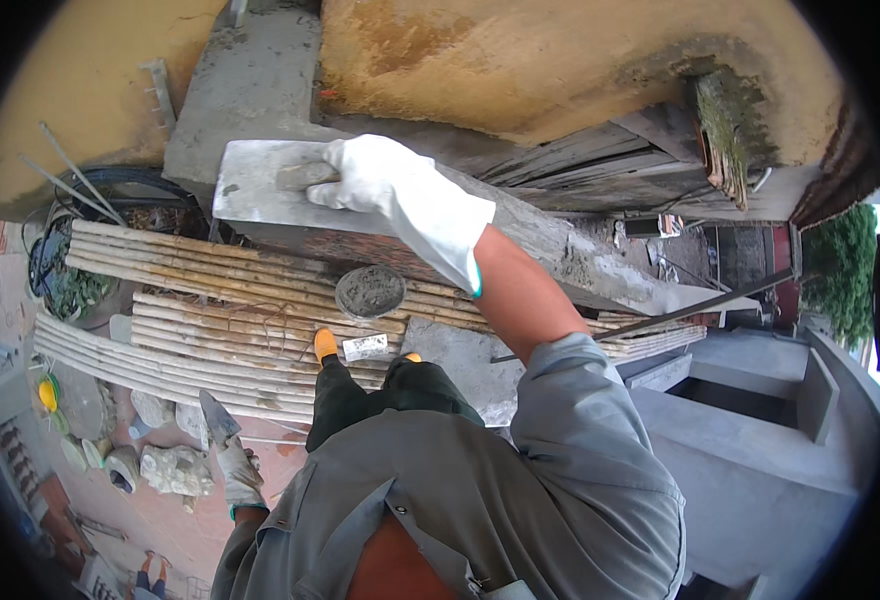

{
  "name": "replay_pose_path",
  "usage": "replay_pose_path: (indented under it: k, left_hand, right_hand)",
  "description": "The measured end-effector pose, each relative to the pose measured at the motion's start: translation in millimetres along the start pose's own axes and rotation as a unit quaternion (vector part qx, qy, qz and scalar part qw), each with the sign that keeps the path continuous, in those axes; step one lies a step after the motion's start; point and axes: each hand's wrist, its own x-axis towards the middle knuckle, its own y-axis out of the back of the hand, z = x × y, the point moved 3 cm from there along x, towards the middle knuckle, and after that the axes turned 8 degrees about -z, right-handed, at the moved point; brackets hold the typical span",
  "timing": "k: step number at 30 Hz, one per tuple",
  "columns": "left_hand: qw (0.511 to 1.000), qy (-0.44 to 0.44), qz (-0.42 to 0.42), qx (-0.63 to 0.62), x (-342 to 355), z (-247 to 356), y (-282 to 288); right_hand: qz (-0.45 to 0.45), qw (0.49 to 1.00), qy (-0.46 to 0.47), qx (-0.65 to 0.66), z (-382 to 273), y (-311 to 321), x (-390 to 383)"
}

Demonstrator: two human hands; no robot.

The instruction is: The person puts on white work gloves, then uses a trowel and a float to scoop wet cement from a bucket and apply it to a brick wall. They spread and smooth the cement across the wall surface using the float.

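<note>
My right hand, in a white glove, is closed around the grip of a flat rectangular plastering float. The float lies over the grey rendered ledge at the foot of the wall; whether its face touches the surface is hidden. Lower down at the left, my left hand, also gloved, holds a pointed trowel with its blade angled up and away. Between the ledge and my feet stands a round bucket with grey mortar in it.
Bamboo poles lie in rows beneath my yellow shoes. A yellow wall rises ahead, with a mossy timber end jutting out. A metal bar crosses at the right. Stones and another person are lower left.
</note>
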Motion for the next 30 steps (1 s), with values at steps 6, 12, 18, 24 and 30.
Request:
replay_pose_path:
  k: [6,12,18,24,30]
  left_hand:
    - [0.997,-0.043,-0.010,0.071,-9,34,-21]
    - [0.979,-0.119,-0.052,0.158,-14,85,-78]
    - [0.970,-0.132,-0.079,0.188,-57,91,-165]
    - [0.960,-0.125,-0.110,0.227,-90,59,-241]
    - [0.954,-0.119,-0.107,0.255,-99,30,-274]
  right_hand:
    - [0.056,0.996,0.049,0.040,3,8,-21]
    - [0.020,0.991,-0.135,0.003,131,15,-162]
    - [-0.043,0.953,-0.300,-0.012,272,18,-308]
    - [-0.013,0.933,-0.358,-0.026,396,22,-435]
    - [0.060,0.929,-0.357,0.076,469,26,-517]
